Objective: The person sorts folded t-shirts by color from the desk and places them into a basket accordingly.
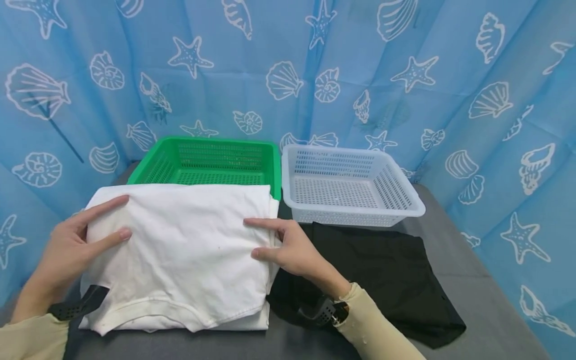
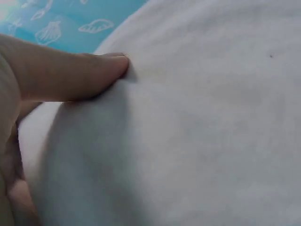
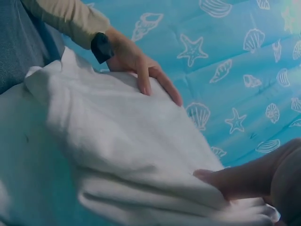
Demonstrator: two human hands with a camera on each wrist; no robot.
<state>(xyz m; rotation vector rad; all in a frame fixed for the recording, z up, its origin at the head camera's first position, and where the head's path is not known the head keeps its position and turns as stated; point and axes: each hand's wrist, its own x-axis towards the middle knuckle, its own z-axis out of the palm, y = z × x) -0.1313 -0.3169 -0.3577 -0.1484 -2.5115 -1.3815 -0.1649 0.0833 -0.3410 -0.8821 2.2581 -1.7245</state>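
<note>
A folded white T-shirt, its round collar toward me, lies in front of me in the head view. My left hand grips its left side, thumb and index finger on top; in the left wrist view the other fingers go under the cloth. At the right side, my right hand holds the layered edge with thumb and index finger on top, the remaining fingers hidden. The right wrist view shows the stacked folds beside my right thumb, with the left hand across the shirt.
Behind the shirt stands a green basket, its front partly covered. A white basket sits to its right. Folded black cloth lies on the grey table, partly under my right forearm. A blue shell-print curtain hangs behind.
</note>
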